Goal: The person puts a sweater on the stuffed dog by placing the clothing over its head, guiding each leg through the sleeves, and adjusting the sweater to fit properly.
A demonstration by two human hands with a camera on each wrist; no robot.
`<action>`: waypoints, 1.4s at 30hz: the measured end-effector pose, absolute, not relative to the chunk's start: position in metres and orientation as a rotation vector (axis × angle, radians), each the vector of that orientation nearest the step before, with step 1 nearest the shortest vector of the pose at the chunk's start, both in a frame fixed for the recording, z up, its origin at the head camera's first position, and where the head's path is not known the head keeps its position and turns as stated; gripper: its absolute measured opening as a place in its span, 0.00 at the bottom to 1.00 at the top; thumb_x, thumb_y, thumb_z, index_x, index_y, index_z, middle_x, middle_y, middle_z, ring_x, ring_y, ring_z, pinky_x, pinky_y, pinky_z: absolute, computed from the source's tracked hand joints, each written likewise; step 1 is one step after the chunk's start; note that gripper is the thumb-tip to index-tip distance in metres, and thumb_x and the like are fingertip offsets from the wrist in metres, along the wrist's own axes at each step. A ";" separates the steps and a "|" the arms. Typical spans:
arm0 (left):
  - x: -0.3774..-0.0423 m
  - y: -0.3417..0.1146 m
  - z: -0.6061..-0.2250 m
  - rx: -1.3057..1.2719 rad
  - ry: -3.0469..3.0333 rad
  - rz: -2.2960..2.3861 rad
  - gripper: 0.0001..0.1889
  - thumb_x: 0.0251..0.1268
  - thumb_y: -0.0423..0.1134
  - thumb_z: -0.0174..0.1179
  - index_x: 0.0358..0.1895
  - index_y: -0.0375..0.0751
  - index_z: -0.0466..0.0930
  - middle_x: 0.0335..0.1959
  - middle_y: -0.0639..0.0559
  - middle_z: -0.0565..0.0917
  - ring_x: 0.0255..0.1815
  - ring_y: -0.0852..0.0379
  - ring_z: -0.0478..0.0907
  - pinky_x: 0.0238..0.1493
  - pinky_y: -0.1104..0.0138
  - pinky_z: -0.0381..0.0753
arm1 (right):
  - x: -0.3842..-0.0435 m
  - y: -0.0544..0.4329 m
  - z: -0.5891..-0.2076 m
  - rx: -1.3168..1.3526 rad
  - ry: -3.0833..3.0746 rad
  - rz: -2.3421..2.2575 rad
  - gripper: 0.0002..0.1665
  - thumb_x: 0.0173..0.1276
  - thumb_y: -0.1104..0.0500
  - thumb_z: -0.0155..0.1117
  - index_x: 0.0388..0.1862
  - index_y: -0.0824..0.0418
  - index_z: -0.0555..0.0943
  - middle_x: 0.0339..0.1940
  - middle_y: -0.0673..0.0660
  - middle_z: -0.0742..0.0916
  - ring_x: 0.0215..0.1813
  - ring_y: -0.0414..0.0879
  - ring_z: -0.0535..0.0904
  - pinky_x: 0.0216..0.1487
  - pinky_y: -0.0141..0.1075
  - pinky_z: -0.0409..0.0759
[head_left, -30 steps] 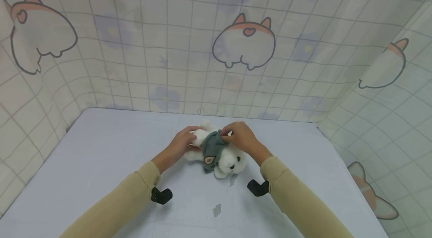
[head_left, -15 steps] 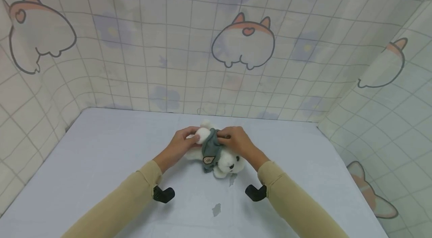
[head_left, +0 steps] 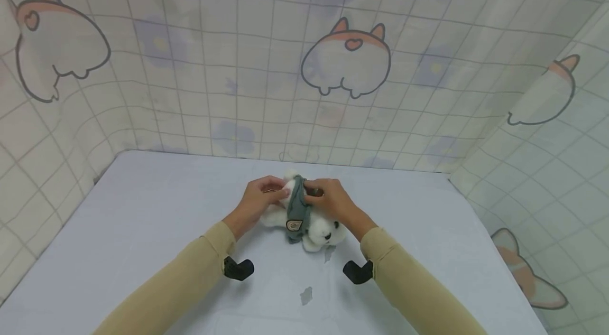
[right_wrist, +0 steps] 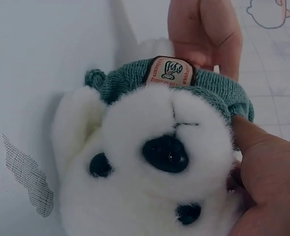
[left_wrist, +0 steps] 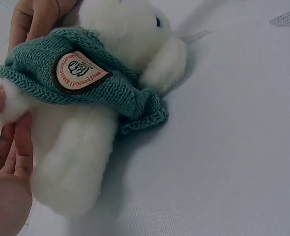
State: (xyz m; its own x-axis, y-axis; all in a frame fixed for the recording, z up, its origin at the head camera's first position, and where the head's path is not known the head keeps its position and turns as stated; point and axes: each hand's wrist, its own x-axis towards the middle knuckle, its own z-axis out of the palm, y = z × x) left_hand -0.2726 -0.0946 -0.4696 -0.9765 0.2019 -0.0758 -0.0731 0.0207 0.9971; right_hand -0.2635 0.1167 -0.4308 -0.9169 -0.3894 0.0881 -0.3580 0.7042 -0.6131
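Observation:
A white plush toy (head_left: pixel 324 232) lies on its side on the table, its head toward the right. It wears a green knitted sweater (head_left: pixel 297 211), bunched around its middle, with a drop-shaped patch (left_wrist: pixel 79 72). My left hand (head_left: pixel 257 202) pinches a white paw (left_wrist: pixel 12 101) that pokes from the sweater's edge, thumb on one side and fingers on the other. My right hand (head_left: pixel 333 199) grips the sweater's upper edge near the toy's head. In the right wrist view, the dark nose (right_wrist: pixel 165 154) faces the camera, and the right fingertips are partly hidden behind the knit.
The white table (head_left: pixel 166 208) has grey worn spots, one (head_left: pixel 306 296) in front of the toy. A gridded curtain (head_left: pixel 238 86) with cartoon animals surrounds the back and sides. Black wrist mounts (head_left: pixel 239 269) stick out below both sleeves.
My left hand has shifted from the toy's lower body toward the sweater and now pinches the paw. My right hand has moved slightly left, and the sweater looks narrower and more bunched.

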 end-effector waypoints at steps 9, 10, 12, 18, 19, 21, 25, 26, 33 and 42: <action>-0.271 -0.086 -0.466 0.152 2.134 2.055 0.14 0.61 0.41 0.66 0.49 0.44 0.85 0.44 0.49 0.85 0.44 0.57 0.83 0.49 0.62 0.84 | -0.265 0.114 -0.431 -0.630 2.852 -0.974 0.26 0.66 0.55 0.66 0.64 0.50 0.77 0.36 0.52 0.86 0.30 0.40 0.73 0.34 0.32 0.73; -0.270 -0.086 -0.466 0.154 2.144 2.045 0.14 0.61 0.42 0.66 0.50 0.45 0.85 0.45 0.48 0.86 0.45 0.57 0.83 0.50 0.62 0.83 | -0.266 0.114 -0.431 -0.631 2.851 -0.970 0.25 0.66 0.56 0.66 0.63 0.51 0.78 0.33 0.51 0.85 0.30 0.40 0.73 0.33 0.32 0.73; -0.269 -0.086 -0.465 0.164 2.165 2.018 0.15 0.62 0.45 0.66 0.51 0.47 0.85 0.47 0.49 0.86 0.47 0.57 0.84 0.52 0.63 0.83 | -0.267 0.112 -0.430 -0.636 2.855 -0.940 0.23 0.66 0.56 0.66 0.61 0.52 0.79 0.28 0.50 0.83 0.29 0.40 0.72 0.32 0.31 0.72; -0.266 -0.088 -0.461 0.289 2.120 1.998 0.19 0.67 0.47 0.60 0.57 0.43 0.81 0.57 0.46 0.82 0.52 0.53 0.84 0.58 0.62 0.80 | -0.269 0.107 -0.425 -0.614 2.887 -0.834 0.20 0.65 0.57 0.67 0.56 0.57 0.78 0.29 0.52 0.81 0.30 0.42 0.72 0.32 0.33 0.71; -0.265 -0.089 -0.459 0.310 2.123 1.980 0.20 0.67 0.48 0.60 0.58 0.43 0.80 0.58 0.46 0.82 0.53 0.53 0.83 0.59 0.61 0.79 | -0.269 0.106 -0.425 -0.604 2.892 -0.824 0.21 0.65 0.56 0.67 0.57 0.58 0.77 0.33 0.52 0.83 0.32 0.43 0.74 0.35 0.35 0.73; -0.264 -0.090 -0.457 0.324 2.141 1.935 0.21 0.66 0.51 0.60 0.59 0.46 0.80 0.59 0.48 0.82 0.53 0.53 0.83 0.60 0.59 0.78 | -0.270 0.105 -0.424 -0.593 2.900 -0.803 0.23 0.65 0.56 0.67 0.58 0.58 0.76 0.41 0.54 0.85 0.40 0.44 0.78 0.42 0.38 0.76; -0.264 -0.091 -0.456 0.353 2.186 1.838 0.23 0.64 0.54 0.62 0.59 0.51 0.78 0.59 0.49 0.82 0.58 0.53 0.80 0.61 0.55 0.77 | -0.272 0.103 -0.424 -0.580 2.883 -0.795 0.25 0.66 0.55 0.65 0.60 0.60 0.74 0.55 0.57 0.83 0.55 0.49 0.79 0.56 0.44 0.77; -0.264 -0.091 -0.456 0.354 2.187 1.829 0.23 0.64 0.53 0.62 0.59 0.51 0.78 0.58 0.49 0.82 0.59 0.53 0.80 0.61 0.55 0.77 | -0.272 0.103 -0.424 -0.581 2.877 -0.795 0.24 0.66 0.55 0.65 0.60 0.60 0.74 0.55 0.57 0.83 0.55 0.49 0.79 0.56 0.45 0.77; -0.265 -0.088 -0.460 0.352 2.194 1.880 0.18 0.65 0.44 0.63 0.55 0.43 0.79 0.56 0.46 0.83 0.58 0.51 0.79 0.57 0.59 0.79 | -0.273 0.098 -0.424 -0.606 2.904 -0.692 0.18 0.60 0.56 0.69 0.43 0.58 0.71 0.35 0.53 0.81 0.35 0.46 0.74 0.36 0.36 0.73; -0.265 -0.088 -0.470 0.211 2.390 1.771 0.06 0.66 0.35 0.60 0.42 0.37 0.80 0.44 0.43 0.85 0.48 0.52 0.81 0.42 0.67 0.81 | -0.267 0.097 -0.422 -0.618 2.920 -0.861 0.11 0.66 0.55 0.63 0.41 0.56 0.71 0.34 0.54 0.82 0.32 0.45 0.76 0.32 0.35 0.74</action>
